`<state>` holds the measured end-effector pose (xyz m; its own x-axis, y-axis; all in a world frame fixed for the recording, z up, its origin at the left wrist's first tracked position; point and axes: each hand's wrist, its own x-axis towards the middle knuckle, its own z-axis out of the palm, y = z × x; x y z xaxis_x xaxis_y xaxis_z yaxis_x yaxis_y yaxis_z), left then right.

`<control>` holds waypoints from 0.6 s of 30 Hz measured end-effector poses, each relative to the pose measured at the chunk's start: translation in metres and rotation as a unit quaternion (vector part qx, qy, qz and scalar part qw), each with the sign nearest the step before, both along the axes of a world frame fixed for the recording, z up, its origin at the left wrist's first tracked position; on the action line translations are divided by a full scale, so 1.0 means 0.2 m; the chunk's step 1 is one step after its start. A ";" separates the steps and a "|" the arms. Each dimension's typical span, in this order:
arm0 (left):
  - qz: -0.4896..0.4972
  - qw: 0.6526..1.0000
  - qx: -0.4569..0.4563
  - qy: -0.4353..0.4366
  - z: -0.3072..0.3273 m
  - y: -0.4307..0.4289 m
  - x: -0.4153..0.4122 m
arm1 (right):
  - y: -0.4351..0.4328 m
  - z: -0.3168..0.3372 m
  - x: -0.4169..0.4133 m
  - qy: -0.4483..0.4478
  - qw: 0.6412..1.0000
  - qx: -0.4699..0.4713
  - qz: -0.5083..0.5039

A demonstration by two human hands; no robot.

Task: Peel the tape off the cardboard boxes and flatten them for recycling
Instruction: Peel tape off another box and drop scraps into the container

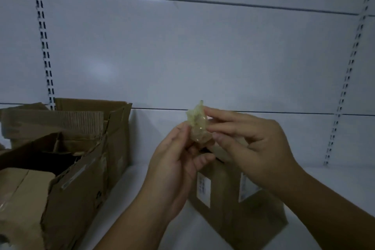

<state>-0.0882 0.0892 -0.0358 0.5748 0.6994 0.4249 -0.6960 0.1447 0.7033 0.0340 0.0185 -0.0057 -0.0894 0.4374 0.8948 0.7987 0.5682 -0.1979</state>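
To your left, a big open cardboard box (77, 189) is sitting on the white shelf (334, 184), its torn flaps sticking up and a paler carton (20, 189) lying inside its near end. A second open box (116, 128) is standing just behind it, touching it, with its back close to the shelf's back panel (203, 57). Two slotted metal rails are running up that panel, one rail (43, 42) above the left boxes and the other rail (349, 75) far off to your right. Straight ahead and below your hands, a smaller brown box (233, 205) is resting on the shelf near the big one, with two white labels (203, 191) showing on the faces turned toward you. Your hands and wrists are covering its top, so you cannot tell whether its flaps are open or taped. The wad of tape (197, 126) is hanging in the air above that small box, crumpled into a yellowish, see-through lump, and both your hands are holding it in front of the panel. Your left hand (174, 160) is angling up from below, its fingers curling in and its thumb and fingertips gripping the wad's lower left side. Your right hand (249, 142) is pointing in from the right with its back toward you. Its first two fingers are stretching left with their tips on the wad's right side, and the thumb is tucking in underneath, pinching the wad.
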 end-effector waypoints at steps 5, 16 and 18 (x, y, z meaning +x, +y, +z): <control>-0.056 0.997 0.022 0.058 0.03 -0.06 0.01 | -0.08 -0.01 0.01 0.176 0.983 -0.052 -0.019; 0.018 0.997 0.051 0.058 0.07 -0.08 0.03 | -0.22 -0.08 0.02 0.116 0.990 -0.067 -0.052; 0.067 0.996 0.026 0.057 0.07 -0.07 0.03 | -0.28 -0.06 0.07 0.141 0.988 -0.018 -0.060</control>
<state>-0.0827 0.0747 -0.0219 0.5244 0.7522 0.3989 -0.6212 0.0176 0.7834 0.0475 -0.0376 -0.0187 0.2161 0.4624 0.8599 0.7698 0.4611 -0.4414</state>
